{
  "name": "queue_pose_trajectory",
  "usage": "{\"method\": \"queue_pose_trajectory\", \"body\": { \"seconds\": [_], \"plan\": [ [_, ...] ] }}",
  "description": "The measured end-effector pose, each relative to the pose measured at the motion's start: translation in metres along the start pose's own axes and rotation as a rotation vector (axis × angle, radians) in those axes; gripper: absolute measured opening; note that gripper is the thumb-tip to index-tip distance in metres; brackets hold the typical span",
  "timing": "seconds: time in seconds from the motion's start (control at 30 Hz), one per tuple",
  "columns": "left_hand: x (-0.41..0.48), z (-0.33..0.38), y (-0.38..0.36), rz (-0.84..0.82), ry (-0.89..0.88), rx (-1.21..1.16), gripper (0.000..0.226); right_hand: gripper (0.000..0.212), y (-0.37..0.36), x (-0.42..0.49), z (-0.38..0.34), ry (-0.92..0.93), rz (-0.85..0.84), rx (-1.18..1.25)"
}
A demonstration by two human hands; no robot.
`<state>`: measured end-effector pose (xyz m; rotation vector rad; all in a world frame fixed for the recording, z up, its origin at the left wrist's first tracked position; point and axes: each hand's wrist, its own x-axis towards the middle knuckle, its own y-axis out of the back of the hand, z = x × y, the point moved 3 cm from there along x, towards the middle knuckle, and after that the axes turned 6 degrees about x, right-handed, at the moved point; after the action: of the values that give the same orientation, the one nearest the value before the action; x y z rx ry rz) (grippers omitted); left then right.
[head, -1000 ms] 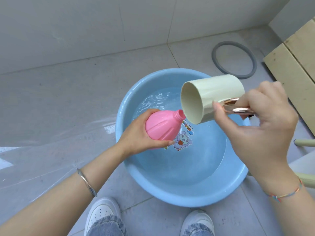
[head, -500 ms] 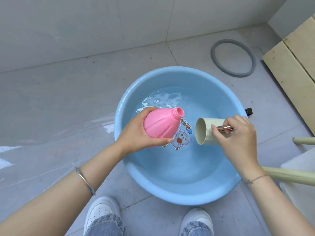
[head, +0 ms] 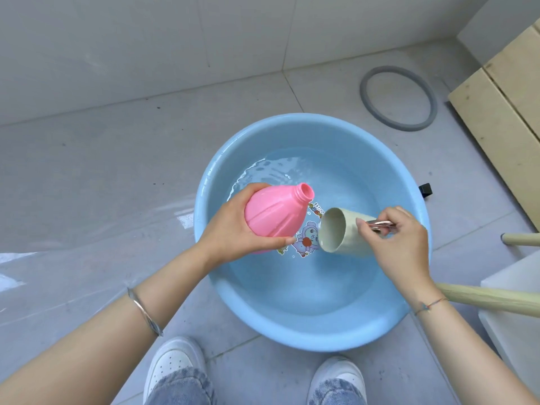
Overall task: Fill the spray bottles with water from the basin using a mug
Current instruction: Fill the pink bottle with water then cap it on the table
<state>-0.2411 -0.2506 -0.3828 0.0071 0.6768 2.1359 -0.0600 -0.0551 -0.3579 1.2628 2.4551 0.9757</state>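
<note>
Left hand (head: 230,232) grips pink bottle (head: 274,213); right hand (head: 400,244) tilts mug (head: 342,232) beside it.

Grey ring (head: 398,97) on floor, upper right. Wood boards (head: 502,109) at right edge. White shoes (head: 172,363) at bottom.

1. One blue basin (head: 292,331).
2. One pink spray bottle (head: 271,214).
3. One pale green mug (head: 344,238).
4. Two hands: left hand (head: 230,229), right hand (head: 400,244).
5. Two white shoes (head: 172,363).
6. One grey ring (head: 364,96).
</note>
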Motion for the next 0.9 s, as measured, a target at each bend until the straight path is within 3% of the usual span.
{"method": "queue_pose_trajectory", "body": {
  "seconds": [0.2, 0.43, 0.6, 0.9],
  "plan": [
    [0.000, -0.001, -0.001, -0.001, -0.001, 0.003, 0.089, 0.042, 0.023, 0.006, -0.011, -0.236, 0.152, 0.456],
    [0.000, 0.001, 0.000, 0.003, -0.013, 0.014, 0.084, 0.042, 0.047, 0.012, -0.063, -0.101, 0.204, 0.663],
    [0.000, 0.000, 0.000, 0.003, -0.023, 0.026, 0.083, 0.035, 0.058, 0.011, -0.087, -0.005, 0.179, 0.546],
    [-0.001, 0.001, 0.000, -0.005, -0.023, 0.010, 0.084, 0.046, 0.057, 0.003, -0.112, 0.208, 0.191, 0.248]
  ]
}}
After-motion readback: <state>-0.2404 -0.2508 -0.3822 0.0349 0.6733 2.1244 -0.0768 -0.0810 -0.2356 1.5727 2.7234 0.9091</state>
